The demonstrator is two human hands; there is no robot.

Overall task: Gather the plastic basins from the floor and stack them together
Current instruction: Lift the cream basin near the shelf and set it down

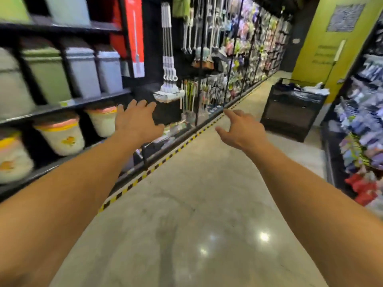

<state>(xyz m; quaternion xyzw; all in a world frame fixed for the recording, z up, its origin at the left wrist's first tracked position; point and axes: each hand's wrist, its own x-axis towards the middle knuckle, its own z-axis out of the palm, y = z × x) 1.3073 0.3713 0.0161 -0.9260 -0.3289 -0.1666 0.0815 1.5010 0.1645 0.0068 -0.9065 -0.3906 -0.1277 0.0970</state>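
Note:
Both my arms reach forward over a shop aisle floor. My left hand [136, 121] is held out with fingers spread and holds nothing. My right hand [242, 129] is also out in front, fingers loosely bent, empty. No plastic basin lies on the visible floor. The picture is blurred by motion.
Black shelves on the left carry lidded bins [80, 69] and pale buckets [62, 135]. Mops [169, 59] hang further along. A yellow-black striped line [165, 158] runs along the shelf base. A black display cart [290, 108] stands at the right, next to racks of packaged goods [360, 141].

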